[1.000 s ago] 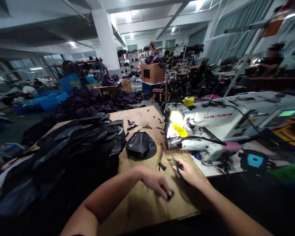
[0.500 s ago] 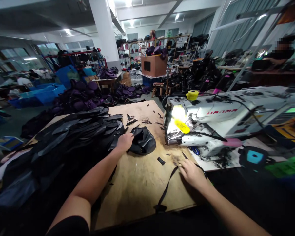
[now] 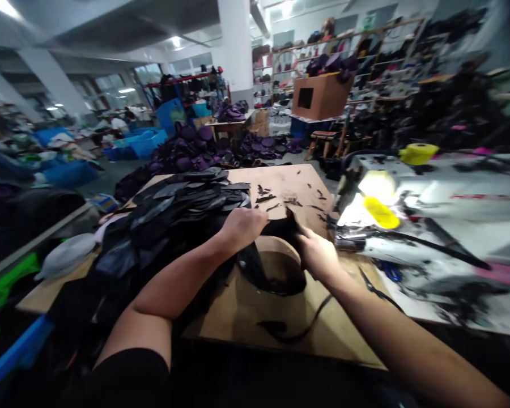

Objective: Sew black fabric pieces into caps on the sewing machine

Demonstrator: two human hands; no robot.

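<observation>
My left hand (image 3: 245, 224) and my right hand (image 3: 321, 253) grip the upper edge of a black leather-like piece (image 3: 253, 266) between them. It hangs open as a loop above the table, and bare wood shows through its middle. The fingers of both hands are closed on the material, partly hidden by blur. On the table below lies a thin black strap (image 3: 300, 338). Left of my left hand, a big heap of flat black pieces (image 3: 178, 209) covers the table's side.
The sewing machine (image 3: 425, 198) stands on the right, its lamp lit. A slim pointed dark tool (image 3: 376, 290) lies near my right forearm. Dark scraps (image 3: 266, 197) are strewn over the wooden table (image 3: 284, 175). Behind are purple piles (image 3: 187, 147) and a cardboard box (image 3: 323, 96).
My right hand has left the strap and pointed tool and come over to the black piece. Both hands have lifted and spread it. The view has turned left.
</observation>
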